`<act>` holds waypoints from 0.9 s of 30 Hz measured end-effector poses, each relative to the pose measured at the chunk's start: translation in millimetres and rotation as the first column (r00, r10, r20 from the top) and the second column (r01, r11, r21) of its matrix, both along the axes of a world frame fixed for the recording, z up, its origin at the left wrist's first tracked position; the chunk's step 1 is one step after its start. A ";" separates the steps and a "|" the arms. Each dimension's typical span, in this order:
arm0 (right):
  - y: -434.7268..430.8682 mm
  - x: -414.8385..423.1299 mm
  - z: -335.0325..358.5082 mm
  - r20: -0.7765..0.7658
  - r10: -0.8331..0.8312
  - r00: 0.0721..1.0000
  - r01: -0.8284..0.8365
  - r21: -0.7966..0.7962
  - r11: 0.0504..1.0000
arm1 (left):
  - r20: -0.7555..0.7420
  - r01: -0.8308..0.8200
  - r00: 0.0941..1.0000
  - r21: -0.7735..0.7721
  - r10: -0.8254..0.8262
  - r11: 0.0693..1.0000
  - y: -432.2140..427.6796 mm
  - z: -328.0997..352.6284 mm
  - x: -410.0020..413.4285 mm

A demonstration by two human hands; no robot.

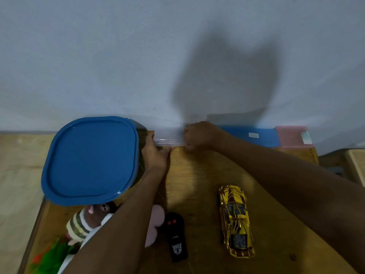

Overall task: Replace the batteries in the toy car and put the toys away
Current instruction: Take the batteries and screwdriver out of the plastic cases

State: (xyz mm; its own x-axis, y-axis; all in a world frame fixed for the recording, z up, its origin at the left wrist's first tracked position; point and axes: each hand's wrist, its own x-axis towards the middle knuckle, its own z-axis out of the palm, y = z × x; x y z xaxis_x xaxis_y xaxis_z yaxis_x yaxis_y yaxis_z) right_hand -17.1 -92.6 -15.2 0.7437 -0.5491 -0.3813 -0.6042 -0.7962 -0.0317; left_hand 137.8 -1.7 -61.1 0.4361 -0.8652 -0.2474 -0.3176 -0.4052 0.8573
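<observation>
Closest to the camera, a gold toy car [236, 220] lies on the wooden surface [197, 175] with its nose pointing away from the person. Neither hand touches it. Just left of the car lies a black remote control [176, 237] with two red buttons. Further left of the car, partly under the left forearm, is a heap of soft toys [85, 224].

Beyond the car and to its left sits a big blue lid [90, 159] with rounded corners. Straight beyond the car, against the wall [118, 56], is a clear box [169, 136]. The left hand [156, 155] holds the box's left end, with the thumb along its near edge. The right hand [199, 136] is curled around its right end. Beyond the car and to its right, a blue box [250, 135] and a pink box [292, 135] stand side by side along the wall.
</observation>
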 end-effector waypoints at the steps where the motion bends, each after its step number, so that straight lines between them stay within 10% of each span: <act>1: -1.6 -2.7 1.1 0.027 -0.021 0.999 0.021 -0.002 1.000 | -0.004 0.004 1.000 -0.005 -0.004 1.000 0.3 0.2 0.3; 12: 10.2 -23.0 1.4 0.649 -0.119 0.751 0.410 -0.318 0.855 | 0.064 0.217 0.975 -0.063 -0.213 0.974 7.0 7.7 -7.5; 27: 30.2 -3.0 3.7 0.098 -0.409 0.907 0.419 -0.299 0.857 | 0.157 0.142 0.977 0.046 -0.148 0.989 6.1 1.5 -9.4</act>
